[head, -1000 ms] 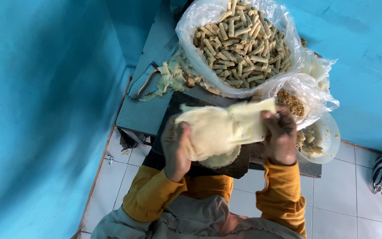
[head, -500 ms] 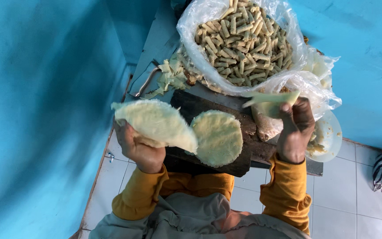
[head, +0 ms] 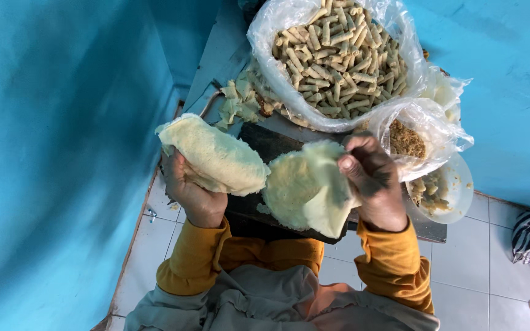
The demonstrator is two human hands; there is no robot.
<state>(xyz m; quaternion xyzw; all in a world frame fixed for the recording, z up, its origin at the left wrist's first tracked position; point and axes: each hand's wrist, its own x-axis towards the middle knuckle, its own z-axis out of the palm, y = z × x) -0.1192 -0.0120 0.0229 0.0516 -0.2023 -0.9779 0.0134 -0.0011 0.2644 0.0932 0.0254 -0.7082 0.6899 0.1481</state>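
Observation:
My left hand (head: 192, 191) holds a stack of pale round wrapper sheets (head: 213, 154) up over the left side of a dark board (head: 265, 147). My right hand (head: 372, 178) pinches the edge of a single thin wrapper (head: 329, 199) and lifts it, folded over, above another round wrapper (head: 289, 187) that lies flat on the board. Both arms wear orange sleeves.
A large clear plastic bag (head: 338, 55) full of rolled pale sticks sits beyond the board. A smaller bag with brown filling (head: 407, 140) and a white bowl (head: 458, 190) are at the right. Torn wrapper scraps (head: 240, 104) lie at the back left. Blue walls flank both sides; white tiles below.
My left hand stays at the left with the stack. My right hand has come down from near the filling bag and now lifts a thin wrapper over the one on the board.

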